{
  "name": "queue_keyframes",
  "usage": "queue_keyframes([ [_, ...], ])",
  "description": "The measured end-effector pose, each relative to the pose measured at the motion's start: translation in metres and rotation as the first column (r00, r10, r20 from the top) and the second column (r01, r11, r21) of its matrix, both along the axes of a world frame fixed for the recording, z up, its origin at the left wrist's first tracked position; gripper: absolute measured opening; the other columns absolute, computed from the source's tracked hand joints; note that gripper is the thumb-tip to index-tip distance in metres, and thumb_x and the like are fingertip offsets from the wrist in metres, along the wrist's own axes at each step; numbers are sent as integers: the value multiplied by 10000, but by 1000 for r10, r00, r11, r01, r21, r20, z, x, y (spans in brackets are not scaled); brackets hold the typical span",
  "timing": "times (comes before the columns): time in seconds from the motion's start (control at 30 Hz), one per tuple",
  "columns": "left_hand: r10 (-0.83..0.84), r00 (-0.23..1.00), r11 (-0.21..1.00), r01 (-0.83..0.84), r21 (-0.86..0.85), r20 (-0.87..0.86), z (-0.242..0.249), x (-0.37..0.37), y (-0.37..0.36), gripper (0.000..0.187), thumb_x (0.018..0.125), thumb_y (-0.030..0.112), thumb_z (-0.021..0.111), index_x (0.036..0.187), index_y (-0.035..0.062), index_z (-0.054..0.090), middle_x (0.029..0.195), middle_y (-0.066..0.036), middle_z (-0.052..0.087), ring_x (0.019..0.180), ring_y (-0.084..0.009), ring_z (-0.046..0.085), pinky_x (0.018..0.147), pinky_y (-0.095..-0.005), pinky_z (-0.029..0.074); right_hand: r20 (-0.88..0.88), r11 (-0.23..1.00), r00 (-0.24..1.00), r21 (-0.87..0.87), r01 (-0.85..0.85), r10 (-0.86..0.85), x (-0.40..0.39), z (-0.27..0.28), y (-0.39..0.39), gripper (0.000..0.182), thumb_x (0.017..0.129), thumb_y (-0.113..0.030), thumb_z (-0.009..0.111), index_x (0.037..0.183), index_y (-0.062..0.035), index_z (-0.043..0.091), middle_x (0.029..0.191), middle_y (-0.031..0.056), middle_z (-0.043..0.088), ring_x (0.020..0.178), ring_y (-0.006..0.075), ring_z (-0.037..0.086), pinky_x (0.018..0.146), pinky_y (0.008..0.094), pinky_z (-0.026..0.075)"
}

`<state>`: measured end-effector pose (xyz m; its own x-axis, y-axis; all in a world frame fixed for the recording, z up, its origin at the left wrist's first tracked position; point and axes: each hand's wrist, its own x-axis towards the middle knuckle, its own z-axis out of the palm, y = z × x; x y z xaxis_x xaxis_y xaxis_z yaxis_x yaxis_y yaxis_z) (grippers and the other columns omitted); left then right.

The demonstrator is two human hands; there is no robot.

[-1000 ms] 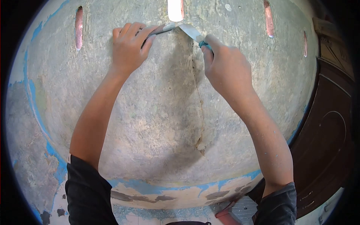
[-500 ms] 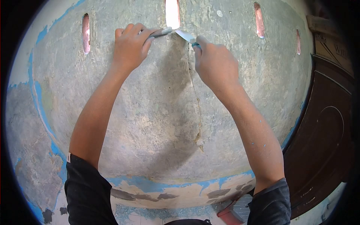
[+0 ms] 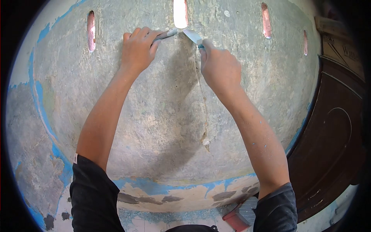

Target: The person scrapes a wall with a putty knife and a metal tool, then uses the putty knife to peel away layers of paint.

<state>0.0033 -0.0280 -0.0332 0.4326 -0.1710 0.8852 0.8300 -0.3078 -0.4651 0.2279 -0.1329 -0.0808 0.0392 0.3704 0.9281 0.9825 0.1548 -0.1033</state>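
Note:
My right hand [image 3: 221, 66] grips a putty knife [image 3: 193, 36] by its teal handle, its pale blade angled up and left against the wall. In my left hand [image 3: 139, 50] is a grey, flat scraper [image 3: 166, 35] seen nearly edge-on, with whitish paste at its tip. Both tool tips meet or nearly meet just under the bright middle slot [image 3: 180, 13]; whether they touch cannot be made out. A thin crack [image 3: 203, 96] runs down the bare grey wall [image 3: 154, 112] from near the putty knife, with a pale lump [image 3: 206, 142] near its lower end.
Narrow reddish slots [image 3: 91, 31] pierce the wall on both sides. Blue paint remnants [image 3: 150, 187] edge it below. At right stand a dark wooden panel [image 3: 328, 131] and a cardboard box [image 3: 340, 50]. A red dustpan-like object [image 3: 236, 221] lies on the debris-strewn floor.
My left hand has shifted slightly right and down with the scraper, and my right hand slightly left. The view has also moved a little. Both tools stay held below the middle slot.

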Motion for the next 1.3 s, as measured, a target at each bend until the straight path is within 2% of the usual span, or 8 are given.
queue_keyframes([
  [0.3, -22, 999, 1000, 21, 15, 31, -7, -4, 5, 308, 881, 181, 699, 1188, 209, 698, 981, 10, 623, 958, -190, 585, 816, -383, 367, -107, 999, 993, 26, -43, 46, -8, -6, 4, 251, 994, -253, 543, 1187, -114, 626, 749, 212, 682, 730, 424, 682, 644, 533, 525],
  [0.77, -61, 994, 998, 58, 36, 96, -21, 0, 9, 280, 896, 211, 707, 1175, 192, 690, 975, -15, 629, 943, -209, 598, 825, -388, 371, -160, 997, 986, 66, -39, 49, -20, -21, 19, 260, 1000, -254, 542, 1200, -110, 625, 738, 200, 689, 697, 407, 691, 616, 508, 534],
  [1.0, -54, 991, 998, 55, -10, 125, -27, 3, 4, 271, 894, 217, 708, 1164, 197, 690, 982, -16, 634, 963, -218, 603, 826, -396, 373, -216, 995, 975, 91, -29, 48, -28, -25, 29, 239, 1002, -252, 538, 1167, -106, 630, 714, 194, 686, 684, 407, 693, 594, 514, 535],
  [1.3, -65, 985, 994, 77, -75, 160, -36, -3, 0, 298, 887, 209, 713, 1183, 200, 677, 987, -23, 631, 976, -226, 602, 826, -396, 373, -337, 997, 939, 69, -46, 67, -50, -27, 27, 271, 1014, -268, 511, 1211, -114, 616, 741, 194, 694, 721, 408, 702, 635, 514, 544],
])
